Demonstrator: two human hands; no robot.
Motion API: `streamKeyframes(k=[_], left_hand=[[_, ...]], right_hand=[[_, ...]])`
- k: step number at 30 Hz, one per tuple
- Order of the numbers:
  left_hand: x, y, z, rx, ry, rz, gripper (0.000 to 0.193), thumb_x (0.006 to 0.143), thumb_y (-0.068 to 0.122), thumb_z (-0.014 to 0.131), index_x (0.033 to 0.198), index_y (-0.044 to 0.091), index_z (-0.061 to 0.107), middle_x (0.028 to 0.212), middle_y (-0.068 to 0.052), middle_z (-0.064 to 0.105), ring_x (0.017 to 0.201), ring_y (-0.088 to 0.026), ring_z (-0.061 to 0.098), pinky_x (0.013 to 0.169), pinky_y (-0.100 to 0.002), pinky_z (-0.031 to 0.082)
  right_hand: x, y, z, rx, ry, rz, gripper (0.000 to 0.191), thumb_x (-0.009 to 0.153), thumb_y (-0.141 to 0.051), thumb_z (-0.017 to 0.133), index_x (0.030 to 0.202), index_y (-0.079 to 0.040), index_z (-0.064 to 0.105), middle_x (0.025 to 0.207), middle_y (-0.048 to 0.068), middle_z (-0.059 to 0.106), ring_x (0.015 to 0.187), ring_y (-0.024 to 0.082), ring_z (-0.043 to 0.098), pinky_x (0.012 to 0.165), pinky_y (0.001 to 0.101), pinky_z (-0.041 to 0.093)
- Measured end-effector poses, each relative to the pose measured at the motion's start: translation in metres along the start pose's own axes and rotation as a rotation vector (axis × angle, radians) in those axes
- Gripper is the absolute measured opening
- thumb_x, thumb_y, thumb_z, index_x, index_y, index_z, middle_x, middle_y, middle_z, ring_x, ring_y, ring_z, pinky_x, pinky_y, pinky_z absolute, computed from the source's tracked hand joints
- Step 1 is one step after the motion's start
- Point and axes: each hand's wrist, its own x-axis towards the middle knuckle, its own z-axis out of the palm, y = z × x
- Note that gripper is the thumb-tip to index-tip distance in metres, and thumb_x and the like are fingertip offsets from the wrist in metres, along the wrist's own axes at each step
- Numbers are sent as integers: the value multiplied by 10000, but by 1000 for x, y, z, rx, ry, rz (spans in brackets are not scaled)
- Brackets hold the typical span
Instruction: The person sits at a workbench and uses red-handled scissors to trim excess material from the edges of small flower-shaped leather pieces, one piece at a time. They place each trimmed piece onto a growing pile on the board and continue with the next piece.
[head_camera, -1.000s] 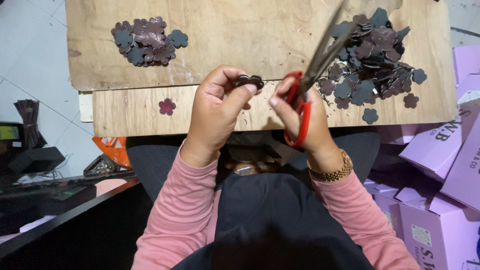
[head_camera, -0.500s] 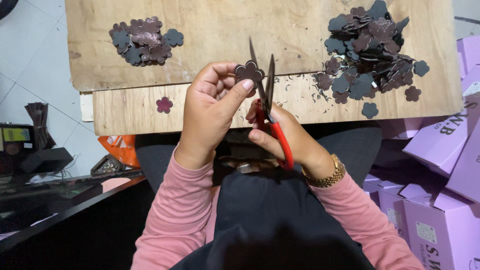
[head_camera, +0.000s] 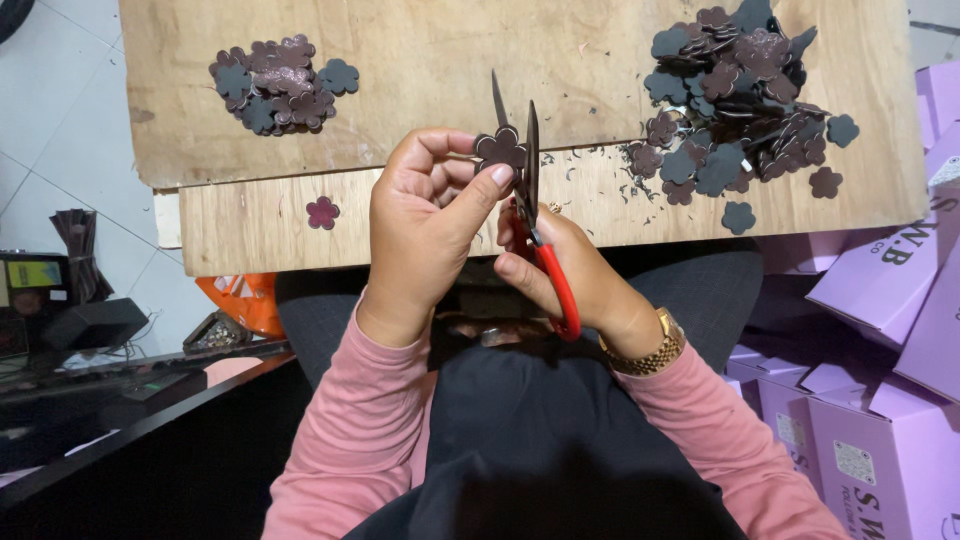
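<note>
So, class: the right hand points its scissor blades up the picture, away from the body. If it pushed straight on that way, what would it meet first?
Probably the flower-shaped piece that the left hand pinches between the open blades of the red-handled scissors in the right hand. Beyond that lies only the bare wooden board, though depth is hard to judge.

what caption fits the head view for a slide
Left hand holds a dark flower cutout against open red-handled scissors in the right hand.
</note>
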Motion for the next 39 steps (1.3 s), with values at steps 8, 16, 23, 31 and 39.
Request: streamKeyframes(k=[8, 16, 23, 31, 39], left_hand=[[0, -3, 1, 3, 17, 9, 263, 965, -24, 724, 1167, -11, 555, 977, -114, 737, 847, -105, 700, 737, -210, 561], [0, -6, -3, 14, 22, 6, 262, 958, -35, 736, 1140, -3, 550, 981, -112, 734, 870, -111, 699, 757, -209, 553], [1, -1, -7, 6, 23, -4, 265, 947, -34, 741, 1132, -7, 553, 984, -113, 731, 891, -131, 718, 787, -226, 577], [-2, 13, -11, 21, -1, -69, 298, 936, -25, 747, 1157, -7, 548, 961, -118, 743, 862, -126, 712, 784, -232, 579], [-2, 17, -16, 63, 0, -88, 319, 929, -23, 745, 1173, -1, 541, 969, -114, 751, 871, -114, 710, 785, -219, 564]], right_hand=[[0, 3, 0, 10, 3, 12, 373, 1000, -360, 685, 1126, -39, 543, 1018, 24, 561, 929, 119, 535, 841, 286, 503], [-1, 6, 0, 56, -10, 54, 510, 1019, -568, 571, 1071, -62, 548, 904, -18, 533, 819, 88, 510, 737, 258, 483], [-1, 5, -3, 95, -53, 52, 592, 1005, -662, 520, 1011, -70, 531, 850, -36, 494, 754, 68, 469, 665, 242, 448], [-5, 8, -9, 61, -80, 123, 585, 972, -663, 551, 962, -78, 551, 779, -62, 456, 704, 52, 411, 605, 230, 382], [-2, 12, -9, 62, -95, 111, 549, 992, -616, 567, 960, -68, 559, 792, -56, 468, 720, 44, 423, 611, 223, 395]])
